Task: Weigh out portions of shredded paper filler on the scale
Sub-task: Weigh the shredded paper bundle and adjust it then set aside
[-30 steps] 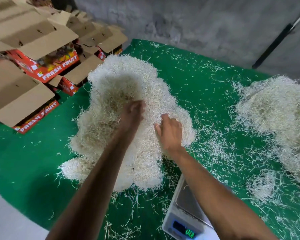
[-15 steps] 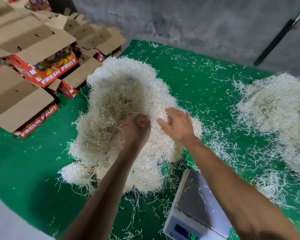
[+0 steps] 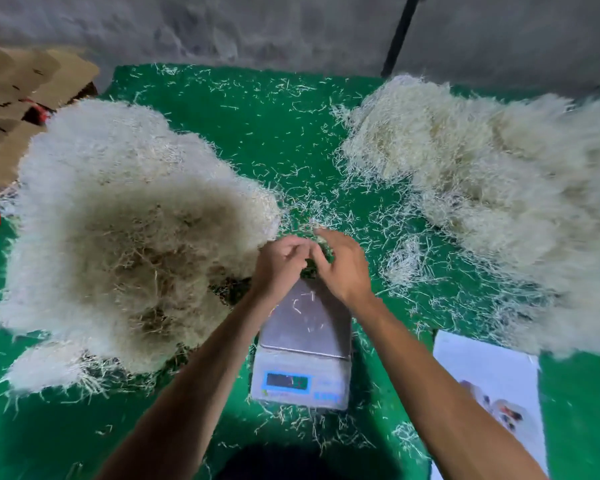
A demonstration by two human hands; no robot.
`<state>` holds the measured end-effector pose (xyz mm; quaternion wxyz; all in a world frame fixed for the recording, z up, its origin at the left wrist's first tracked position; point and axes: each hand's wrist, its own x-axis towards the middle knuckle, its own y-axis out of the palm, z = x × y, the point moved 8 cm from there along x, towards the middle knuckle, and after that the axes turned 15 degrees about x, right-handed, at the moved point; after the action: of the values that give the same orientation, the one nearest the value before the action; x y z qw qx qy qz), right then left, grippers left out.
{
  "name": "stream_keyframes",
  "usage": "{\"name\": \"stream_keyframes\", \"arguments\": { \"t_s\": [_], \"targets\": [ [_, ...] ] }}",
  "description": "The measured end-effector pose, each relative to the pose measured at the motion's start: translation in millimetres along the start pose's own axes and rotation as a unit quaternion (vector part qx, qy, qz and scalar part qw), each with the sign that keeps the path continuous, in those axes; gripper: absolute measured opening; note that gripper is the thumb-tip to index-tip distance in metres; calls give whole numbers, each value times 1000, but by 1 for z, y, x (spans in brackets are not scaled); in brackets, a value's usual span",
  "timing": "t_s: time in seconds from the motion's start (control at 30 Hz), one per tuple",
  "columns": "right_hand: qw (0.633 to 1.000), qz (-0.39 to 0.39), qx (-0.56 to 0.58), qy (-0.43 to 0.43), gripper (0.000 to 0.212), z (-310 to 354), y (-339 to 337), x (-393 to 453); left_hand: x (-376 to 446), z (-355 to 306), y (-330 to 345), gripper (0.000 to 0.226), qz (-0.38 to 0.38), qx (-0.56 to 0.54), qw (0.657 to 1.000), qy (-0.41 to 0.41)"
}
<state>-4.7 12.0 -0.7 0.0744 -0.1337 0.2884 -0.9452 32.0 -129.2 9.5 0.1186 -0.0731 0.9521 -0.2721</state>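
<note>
A green mat (image 3: 291, 133) covers the work surface below a grey wall. Nearest, a white printed sheet (image 3: 489, 386) lies at right. At centre stands the scale (image 3: 303, 358), a few paper strands on its steel platform. Above the platform's far edge the left hand (image 3: 279, 263) and right hand (image 3: 343, 263) meet, fingers curled; whether they pinch any strands cannot be told. A large pile of shredded filler (image 3: 125, 230) lies to the left, a second pile (image 3: 499, 188) to the right. Cardboard boxes (image 3: 25, 95) sit far left.
</note>
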Motion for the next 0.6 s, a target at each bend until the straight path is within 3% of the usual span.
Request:
{"name": "stream_keyframes", "arguments": {
  "t_s": [0.1, 0.23, 0.33, 0.4, 0.47, 0.6],
  "targets": [
    [995, -25, -25, 88, 53, -52, -39, -9, 4, -8, 54, 22, 71, -20, 997, -20],
    [957, -80, -7, 278, 85, -144, -95, -14, 13, -23, 106, 34, 141, 18, 990, -16],
    [932, 23, -69, 356, 92, -198, -93, -18, 29, -28, 135, 37, 187, 2, 981, -45],
    [927, 73, -124, 347, 68, -220, -81, -20, 41, -24, 154, 37, 216, -44, 970, -97],
    [947, 10, -30, 321, 39, -227, -78, -11, 53, -23, 174, 43, 239, -83, 955, -153],
    [960, -45, 182, 207, 35, -190, -73, 30, 91, -30, 214, 53, 249, -84, 944, -200]
  ]
}}
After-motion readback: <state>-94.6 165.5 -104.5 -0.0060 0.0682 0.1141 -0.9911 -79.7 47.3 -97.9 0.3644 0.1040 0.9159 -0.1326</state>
